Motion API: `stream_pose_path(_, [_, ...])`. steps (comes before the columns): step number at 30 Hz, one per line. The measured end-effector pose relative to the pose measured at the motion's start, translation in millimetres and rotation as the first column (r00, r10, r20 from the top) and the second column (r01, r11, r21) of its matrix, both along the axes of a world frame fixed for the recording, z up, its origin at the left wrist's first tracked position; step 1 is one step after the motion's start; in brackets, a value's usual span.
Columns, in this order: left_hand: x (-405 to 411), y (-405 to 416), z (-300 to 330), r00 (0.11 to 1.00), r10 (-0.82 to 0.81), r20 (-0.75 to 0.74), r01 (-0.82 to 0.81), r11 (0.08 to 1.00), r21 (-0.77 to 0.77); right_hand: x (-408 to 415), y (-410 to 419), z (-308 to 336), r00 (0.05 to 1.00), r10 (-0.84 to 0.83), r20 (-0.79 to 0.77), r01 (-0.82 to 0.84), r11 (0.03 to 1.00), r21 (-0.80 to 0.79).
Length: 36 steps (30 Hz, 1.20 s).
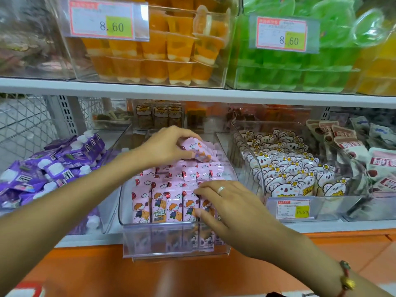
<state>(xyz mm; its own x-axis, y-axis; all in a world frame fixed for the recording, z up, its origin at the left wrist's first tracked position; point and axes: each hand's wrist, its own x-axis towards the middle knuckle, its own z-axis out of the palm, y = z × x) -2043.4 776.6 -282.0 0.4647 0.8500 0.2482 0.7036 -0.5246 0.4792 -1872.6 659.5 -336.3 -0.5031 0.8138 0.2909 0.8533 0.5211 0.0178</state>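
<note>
1 packet point(198, 149) in curled left hand point(169, 146) (perhaps 2)

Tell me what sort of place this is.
Most likely a shop's snack aisle. Price tags reading 8.60 hang on clear bins of jelly cups, and the left hand grips a pink packet above a front bin with rows of packets that the right hand touches.

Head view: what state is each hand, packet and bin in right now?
Left hand: grips a pink packet, raised above the rows.
Right hand: fingers fairly straight, resting on the front-row packets.
Front-row packets: upright, side by side.
Clear bin: open-topped, nearly full.
Purple pouches: loosely heaped.
</note>
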Motion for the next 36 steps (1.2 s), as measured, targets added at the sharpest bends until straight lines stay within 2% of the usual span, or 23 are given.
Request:
stream_pose_path(2, [5.6,8.6,9.6,0.996,-0.027,-0.086,0.024,0.999,-0.031,0.0,0.0,0.2,1.0,0.003,0.002,-0.003,1.0,-0.006])
stream_pose_path(3, [11.2,13.0,10.5,0.996,-0.017,-0.083,0.014,0.999,-0.037,0.0,0.0,0.8,1.0,0.005,-0.001,-0.005,1.0,-0.012])
stream_pose_path(7, [37.8,24.8,-1.0,0.991,0.083,0.104,-0.081,0.997,-0.018,2.8,-4.2,6.2,0.999,0.026,-0.038,-0.028,0.998,-0.05])
stream_pose_path(8, [42.3,27.7,-6.0,0.992,0.095,0.084,-0.094,0.996,-0.014,4.6,-5.9,8.0,0.998,0.039,-0.041,-0.041,0.998,-0.052])
stream_pose_path(12, [52.4,33.7,-29.4,0.98,0.099,-0.175,-0.098,0.995,0.017,13.5,-10.5,14.9,0.997,0.037,-0.061,-0.037,0.999,-0.009])
stream_pose_path(14, [53.2,34.0,-35.3,0.969,0.097,-0.228,-0.094,0.995,0.022,19.4,-10.2,16.7,0.986,-0.025,-0.165,0.038,0.997,0.072])
stream_pose_path(16, [51.0,36.5,-35.3,0.968,0.021,-0.25,-0.029,0.999,-0.027,27.1,-7.5,17.3,0.949,-0.099,-0.299,0.149,0.978,0.147])
stream_pose_path(19, [46.2,38.6,-28.5,0.955,-0.07,-0.288,0.041,0.993,-0.107,36.4,-2.0,11.7,0.901,-0.199,-0.385,0.23,0.973,0.035])
stream_pose_path(21, [45.5,37.1,-23.4,0.957,-0.059,-0.285,0.045,0.997,-0.057,38.9,0.4,5.4,0.878,-0.231,-0.42,0.212,0.973,-0.091])
stream_pose_path(23, [46.2,35.1,-20.2,0.978,-0.019,-0.21,0.026,0.999,0.031,38.2,1.7,1.7,0.845,-0.242,-0.477,0.184,0.969,-0.165])
stream_pose_path(25, [49.1,32.0,-19.6,0.979,-0.032,-0.202,0.045,0.997,0.061,39.2,3.0,0.3,0.818,-0.237,-0.523,0.167,0.97,-0.179])
stream_pose_path(29, [56.3,28.0,-25.6,0.943,-0.04,-0.329,0.059,0.997,0.047,41.6,3.0,-0.1,0.8,-0.231,-0.553,0.148,0.97,-0.192])
stream_pose_path(36, [57.8,20.5,-18.8,0.961,-0.084,-0.265,0.085,0.996,-0.01,41.6,3.4,-0.1,0.797,-0.233,-0.557,0.146,0.969,-0.197])
